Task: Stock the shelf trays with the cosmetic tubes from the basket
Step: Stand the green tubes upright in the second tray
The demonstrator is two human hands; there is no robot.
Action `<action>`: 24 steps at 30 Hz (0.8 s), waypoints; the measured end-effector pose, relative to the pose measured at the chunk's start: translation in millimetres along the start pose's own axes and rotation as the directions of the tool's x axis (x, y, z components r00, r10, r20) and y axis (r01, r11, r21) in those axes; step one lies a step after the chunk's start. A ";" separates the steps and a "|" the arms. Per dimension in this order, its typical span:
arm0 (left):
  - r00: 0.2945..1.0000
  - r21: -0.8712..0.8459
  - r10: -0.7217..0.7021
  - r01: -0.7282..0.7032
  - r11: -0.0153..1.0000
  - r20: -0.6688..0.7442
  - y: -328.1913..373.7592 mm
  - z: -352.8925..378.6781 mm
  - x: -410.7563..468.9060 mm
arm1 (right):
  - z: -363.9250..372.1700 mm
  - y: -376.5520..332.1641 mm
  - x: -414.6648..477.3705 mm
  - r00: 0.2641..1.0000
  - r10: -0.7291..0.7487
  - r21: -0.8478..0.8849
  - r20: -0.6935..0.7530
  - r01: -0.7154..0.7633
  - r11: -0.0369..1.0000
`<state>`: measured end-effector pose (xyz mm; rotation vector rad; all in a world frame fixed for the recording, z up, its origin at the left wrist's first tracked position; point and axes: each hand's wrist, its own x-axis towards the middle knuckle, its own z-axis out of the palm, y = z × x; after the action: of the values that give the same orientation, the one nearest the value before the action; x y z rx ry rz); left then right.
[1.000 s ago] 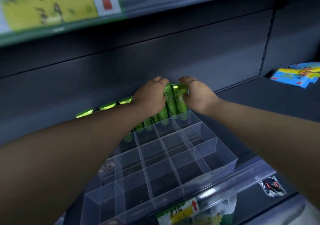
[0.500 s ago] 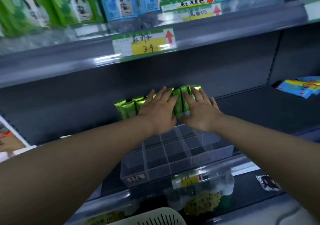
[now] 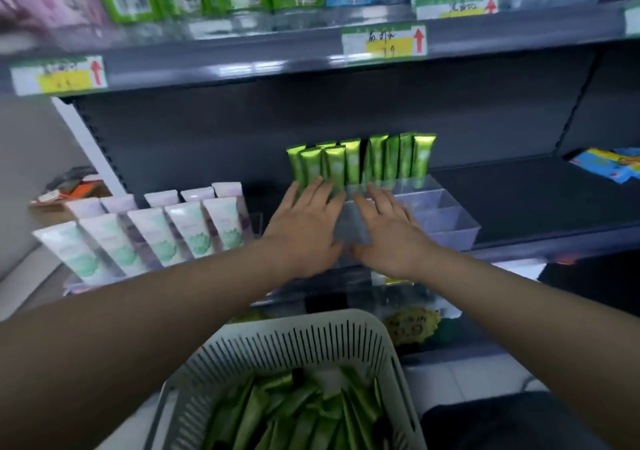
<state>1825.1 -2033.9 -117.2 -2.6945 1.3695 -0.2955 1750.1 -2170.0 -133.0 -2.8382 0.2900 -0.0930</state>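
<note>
Several shiny green cosmetic tubes stand upright in the back rows of a clear divided tray on the dark shelf. My left hand lies flat over the tray's front left, fingers spread, fingertips touching the lowest green tubes. My right hand rests flat on the tray beside it, fingers apart, holding nothing. Below, a pale slotted basket holds several more green tubes lying loose.
White and mint tubes stand in a tray to the left. Boxed goods fill the upper shelf behind price tags. Blue and yellow packets lie at the far right of the shelf. A yellow-green item sits on the shelf below.
The view has pulled back and down, so the basket and the left tray now show. Both hands have slid from the green tubes down onto the tray's front, fingers spread.
</note>
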 end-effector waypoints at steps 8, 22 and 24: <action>0.998 -0.096 -0.060 0.059 0.994 -0.009 -2.0 30.9 -79.7 | 51.2 -37.7 -45.1 0.998 -0.047 0.028 0.045 0.045 0.999; 0.968 -0.304 -0.058 0.133 0.943 0.243 3.8 127.6 -144.1 | 151.0 -50.5 -74.9 0.945 -0.062 0.168 0.321 0.008 0.986; 0.955 -0.353 -0.035 0.143 0.924 0.295 4.1 145.4 -145.3 | 163.5 -47.7 -72.7 0.920 -0.043 0.176 0.389 -0.029 0.984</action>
<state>1770.1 -1918.2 -278.0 -2.9483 1.3278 0.3746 1703.1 -2065.2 -278.3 -2.6012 0.1720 0.4234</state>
